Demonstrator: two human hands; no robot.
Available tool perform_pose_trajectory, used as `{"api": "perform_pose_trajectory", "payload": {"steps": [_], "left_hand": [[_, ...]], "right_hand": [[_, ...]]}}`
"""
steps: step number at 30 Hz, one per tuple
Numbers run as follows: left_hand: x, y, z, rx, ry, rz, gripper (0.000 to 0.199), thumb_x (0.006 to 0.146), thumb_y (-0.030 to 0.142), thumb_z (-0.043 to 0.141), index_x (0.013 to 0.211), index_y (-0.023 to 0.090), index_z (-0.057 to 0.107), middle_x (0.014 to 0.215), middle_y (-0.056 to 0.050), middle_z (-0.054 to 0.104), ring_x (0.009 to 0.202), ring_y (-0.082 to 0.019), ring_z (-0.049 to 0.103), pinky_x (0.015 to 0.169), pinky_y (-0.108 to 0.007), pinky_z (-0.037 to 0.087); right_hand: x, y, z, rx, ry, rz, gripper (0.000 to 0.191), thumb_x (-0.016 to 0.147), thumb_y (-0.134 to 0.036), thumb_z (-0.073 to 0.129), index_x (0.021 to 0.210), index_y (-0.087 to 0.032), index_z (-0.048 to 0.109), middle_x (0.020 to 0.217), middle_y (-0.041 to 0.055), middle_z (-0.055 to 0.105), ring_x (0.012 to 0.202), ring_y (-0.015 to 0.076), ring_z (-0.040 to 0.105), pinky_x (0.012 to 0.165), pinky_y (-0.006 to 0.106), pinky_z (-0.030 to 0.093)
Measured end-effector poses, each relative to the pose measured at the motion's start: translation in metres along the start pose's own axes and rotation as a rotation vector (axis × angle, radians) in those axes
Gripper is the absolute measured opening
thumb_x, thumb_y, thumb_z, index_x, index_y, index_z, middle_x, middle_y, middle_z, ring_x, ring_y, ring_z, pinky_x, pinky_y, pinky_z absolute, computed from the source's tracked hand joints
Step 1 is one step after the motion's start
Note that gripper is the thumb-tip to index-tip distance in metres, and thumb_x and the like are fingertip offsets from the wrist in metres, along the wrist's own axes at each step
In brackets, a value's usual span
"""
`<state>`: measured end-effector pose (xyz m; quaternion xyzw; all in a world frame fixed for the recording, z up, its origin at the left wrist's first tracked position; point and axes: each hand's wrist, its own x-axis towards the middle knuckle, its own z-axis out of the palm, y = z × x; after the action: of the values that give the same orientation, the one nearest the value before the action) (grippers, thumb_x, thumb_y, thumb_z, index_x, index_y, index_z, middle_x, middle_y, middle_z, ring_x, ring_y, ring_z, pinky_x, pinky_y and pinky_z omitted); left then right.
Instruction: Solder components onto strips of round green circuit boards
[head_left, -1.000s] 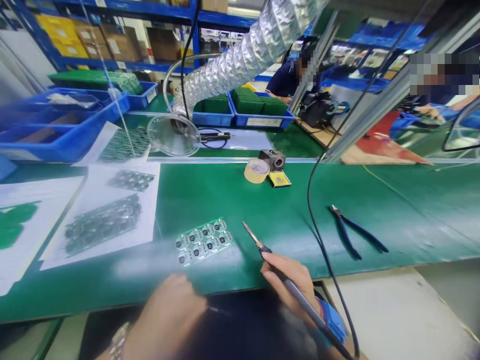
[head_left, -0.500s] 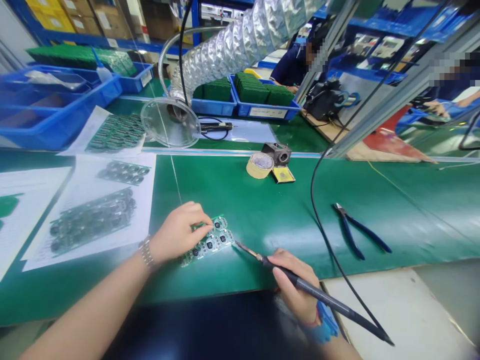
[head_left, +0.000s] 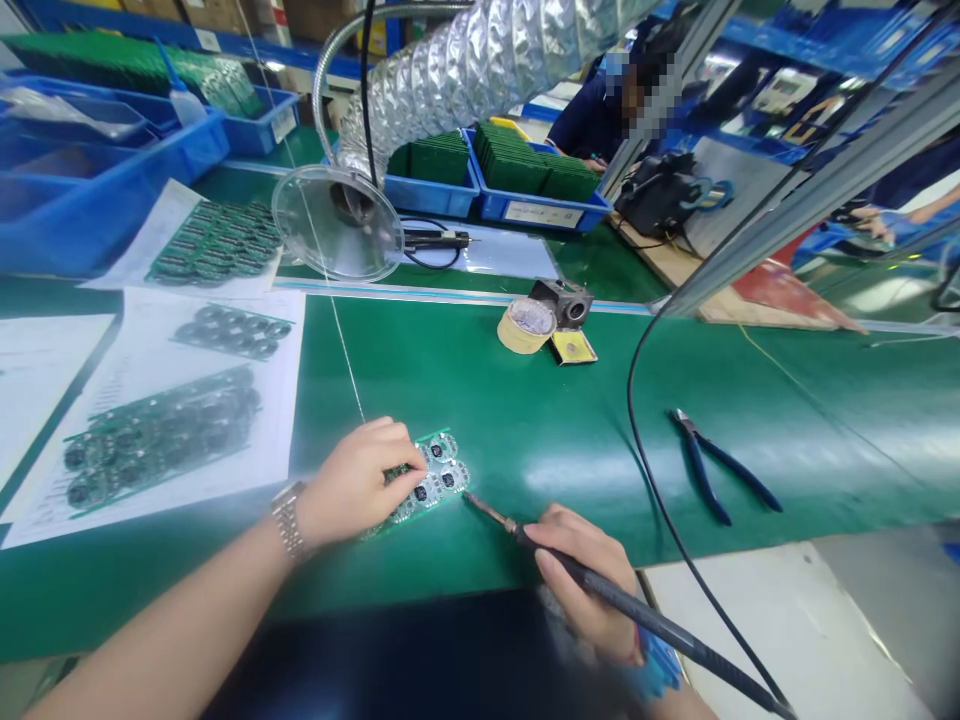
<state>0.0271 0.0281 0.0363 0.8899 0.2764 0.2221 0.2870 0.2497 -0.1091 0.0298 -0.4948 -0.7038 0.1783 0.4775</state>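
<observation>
My left hand is closed over the left part of a green circuit board with round sections and dark chips, lying on the green mat. Its fingers pinch something too small to make out; a thin wire comes down to them from above. My right hand grips a black soldering iron like a pen. The iron's metal tip points left and sits at the board's right end; whether it touches cannot be told.
Cutters with blue handles lie right of the iron's cable. A round tin and yellow sponge stand farther back. A fume funnel hangs behind my left hand. More boards lie on paper at left. A person sits beyond.
The view has shifted slightly. The iron's tip has moved a little left and down along the board's right end. My left hand still pinches over the board.
</observation>
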Motion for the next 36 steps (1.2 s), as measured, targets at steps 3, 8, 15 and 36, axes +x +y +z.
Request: {"api": "perform_pose_trajectory", "payload": {"steps": [3,8,15,36], "left_hand": [[0.0,-0.002,0.002,0.009,0.005,0.006,0.014,0.081,0.017,0.052,0.073,0.017,0.063,0.065,-0.001,0.053,0.065,-0.013,0.044,0.06,-0.026,0.036],[0.0,-0.002,0.003,0.015,0.009,0.006,0.015,0.082,0.018,0.05,0.074,0.017,0.063,0.066,-0.001,0.053,0.065,-0.013,0.044,0.06,-0.027,0.036],[0.0,-0.003,0.003,0.022,0.006,0.011,0.015,0.082,0.019,0.051,0.074,0.017,0.063,0.065,-0.001,0.053,0.065,-0.013,0.044,0.06,-0.027,0.036],[0.001,-0.002,0.01,0.076,-0.036,0.004,0.015,0.081,0.017,0.05,0.075,0.017,0.064,0.066,-0.002,0.053,0.066,-0.014,0.043,0.062,-0.028,0.036]], "right_hand": [[0.0,0.001,0.0,-0.008,-0.005,0.013,0.022,0.077,-0.008,0.05,0.091,-0.017,0.064,0.062,0.0044,0.058,0.055,0.0154,0.053,0.052,0.03,0.046],[0.001,0.001,0.001,-0.011,-0.01,0.017,0.022,0.077,-0.008,0.05,0.092,-0.017,0.064,0.064,0.005,0.06,0.058,0.0156,0.054,0.053,0.03,0.046],[0.0,0.001,0.001,-0.021,-0.016,0.051,0.02,0.078,-0.01,0.049,0.09,-0.017,0.064,0.064,0.0052,0.06,0.059,0.0164,0.056,0.054,0.03,0.046],[0.0,0.0,0.002,0.014,-0.021,0.052,0.023,0.077,-0.006,0.05,0.093,-0.018,0.064,0.067,0.0048,0.06,0.059,0.0157,0.055,0.056,0.031,0.047]]}}
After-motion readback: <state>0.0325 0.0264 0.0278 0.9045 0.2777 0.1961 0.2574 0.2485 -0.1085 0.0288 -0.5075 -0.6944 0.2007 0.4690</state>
